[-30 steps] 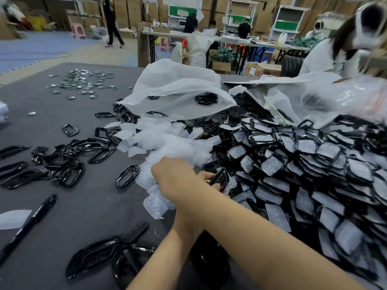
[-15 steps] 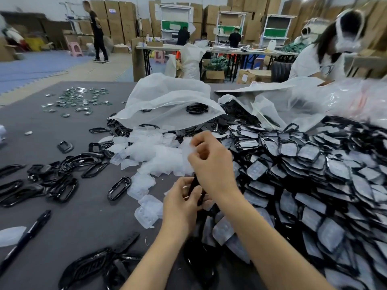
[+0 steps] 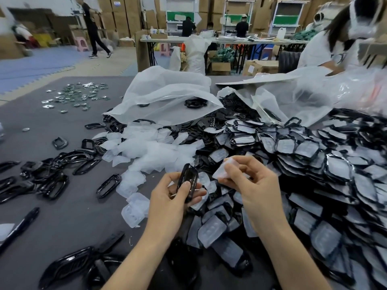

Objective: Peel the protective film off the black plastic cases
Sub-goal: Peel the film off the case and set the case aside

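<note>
Now your left hand (image 3: 167,197) grips one black case (image 3: 187,181); just beside it, your right hand (image 3: 249,181) pinches one peeled film (image 3: 223,170).

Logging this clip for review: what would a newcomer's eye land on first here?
First, low in the middle, the left hand grips a black case while the right hand pinches a loose piece of film beside it. Then the big heap of film-covered cases filling the right side, and the white pile of peeled film behind the hands.
</note>
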